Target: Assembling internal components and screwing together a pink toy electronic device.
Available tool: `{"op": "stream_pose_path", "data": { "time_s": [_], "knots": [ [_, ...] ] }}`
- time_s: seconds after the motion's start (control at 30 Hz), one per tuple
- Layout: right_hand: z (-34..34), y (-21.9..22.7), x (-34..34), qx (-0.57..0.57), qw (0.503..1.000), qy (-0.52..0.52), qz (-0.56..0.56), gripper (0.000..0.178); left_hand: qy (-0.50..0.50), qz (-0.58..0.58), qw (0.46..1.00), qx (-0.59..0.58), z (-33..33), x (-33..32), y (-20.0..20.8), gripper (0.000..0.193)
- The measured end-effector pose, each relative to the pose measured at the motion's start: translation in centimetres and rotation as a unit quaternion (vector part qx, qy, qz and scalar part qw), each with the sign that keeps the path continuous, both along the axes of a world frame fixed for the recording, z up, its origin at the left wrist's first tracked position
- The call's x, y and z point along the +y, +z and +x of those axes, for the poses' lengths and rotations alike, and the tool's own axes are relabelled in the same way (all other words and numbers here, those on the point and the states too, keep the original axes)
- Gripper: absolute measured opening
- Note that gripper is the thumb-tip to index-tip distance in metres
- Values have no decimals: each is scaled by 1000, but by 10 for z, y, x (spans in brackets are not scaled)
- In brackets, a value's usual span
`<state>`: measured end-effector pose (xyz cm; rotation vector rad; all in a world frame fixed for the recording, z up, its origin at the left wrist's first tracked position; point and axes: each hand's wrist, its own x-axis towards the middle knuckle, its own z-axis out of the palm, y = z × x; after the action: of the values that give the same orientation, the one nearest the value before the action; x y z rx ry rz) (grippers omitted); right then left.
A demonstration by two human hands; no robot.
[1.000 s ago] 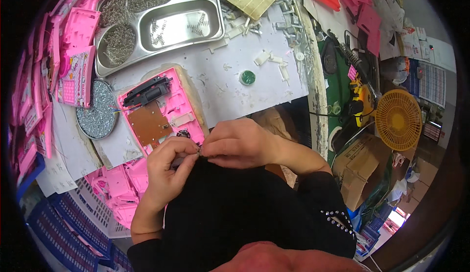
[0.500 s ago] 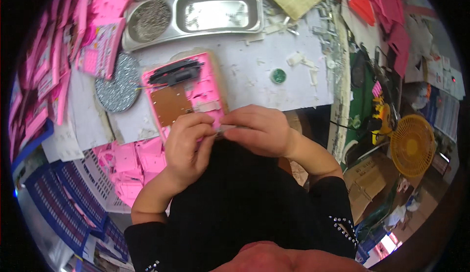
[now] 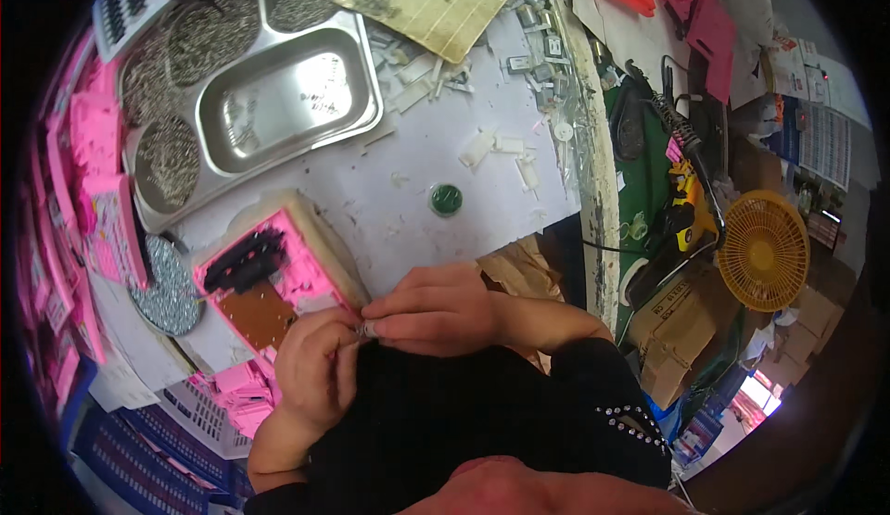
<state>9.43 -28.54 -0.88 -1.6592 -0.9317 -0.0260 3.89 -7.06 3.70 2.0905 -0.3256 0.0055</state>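
Just in front of my body, my left hand (image 3: 315, 367) and my right hand (image 3: 436, 311) meet with their fingers pinched. Between the fingertips shows a small silver-white piece (image 3: 365, 329), mostly covered; its kind is too small to tell. Right behind them lies an open pink plastic casing (image 3: 311, 279), tilted on a pale padded block (image 3: 320, 228). Inside it are a black plastic part (image 3: 246, 263) and a brown circuit board (image 3: 255, 318). The left fingers are beside the casing's near corner; whether they touch it is unclear.
A metal tray (image 3: 366, 84) of small screws or pins stands at the back left. Nearby are a glittery round disc (image 3: 169, 288) and stacked pink casings (image 3: 111, 228). A green round container (image 3: 445, 200) and white bits (image 3: 482, 147) lie farther right, beyond them a yellow fan (image 3: 763, 251).
The view has turned, so the table, tray and casing appear shifted left and lower. My hands stay together at the casing's near end, still pinching the small piece.
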Motion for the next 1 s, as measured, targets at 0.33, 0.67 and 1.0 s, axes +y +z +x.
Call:
{"op": "stream_pose_path", "data": {
  "time_s": [0.33,0.67,1.0],
  "knots": [
    [26,-14,-75,328,917,-181,-135,71,-6,1,998,70,26,-5,-1,24],
    [20,-23,-82,295,935,-154,-125,73,-4,17,994,111,34,-10,6,20],
    [28,-13,-91,392,894,-154,-153,57,-3,27,989,145,31,-21,6,18]
  ]
}}
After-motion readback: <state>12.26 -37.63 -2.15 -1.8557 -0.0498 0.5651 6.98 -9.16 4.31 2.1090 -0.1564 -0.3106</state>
